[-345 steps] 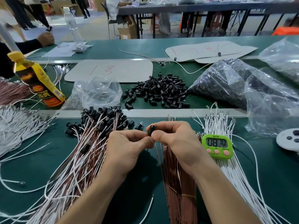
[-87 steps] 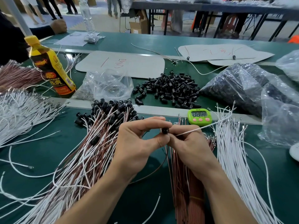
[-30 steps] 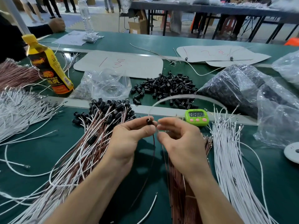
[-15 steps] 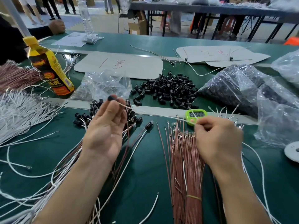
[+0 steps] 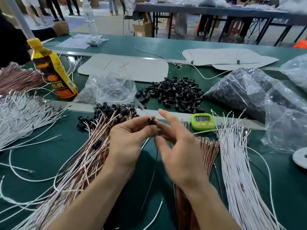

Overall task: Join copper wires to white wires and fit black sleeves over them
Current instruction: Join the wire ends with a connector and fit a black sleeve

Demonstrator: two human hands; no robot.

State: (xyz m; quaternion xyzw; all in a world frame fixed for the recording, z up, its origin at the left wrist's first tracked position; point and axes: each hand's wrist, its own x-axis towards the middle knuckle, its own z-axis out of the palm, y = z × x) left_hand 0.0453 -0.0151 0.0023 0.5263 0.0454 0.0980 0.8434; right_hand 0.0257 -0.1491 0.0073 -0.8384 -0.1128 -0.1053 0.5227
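Note:
My left hand point(image 5: 129, 140) pinches a small black sleeve point(image 5: 151, 121) between thumb and forefinger; a copper wire point(image 5: 152, 176) hangs down from it over the green table. My right hand point(image 5: 177, 146), blurred, is right beside the sleeve with its forefinger raised. A white wire point(image 5: 201, 131) runs from the right-hand pile into its fingers. Loose black sleeves point(image 5: 174, 95) lie heaped behind. A copper wire bundle point(image 5: 205, 155) lies under my right hand, and white wires point(image 5: 235, 166) lie further right. Finished sleeved wires point(image 5: 89, 150) fan out on the left.
A green timer point(image 5: 203, 121) stands just behind my right hand. A yellow drink bottle point(image 5: 54, 70), a clear bag point(image 5: 109, 88) and a big bag of sleeves point(image 5: 245, 90) stand behind. More white wires point(image 5: 20, 117) lie far left. Another person's hand point(image 5: 60, 29) rests at the back left.
My left hand has come back from the finished pile to the centre with a sleeve. My right hand has left the white wire pile and moved in beside it.

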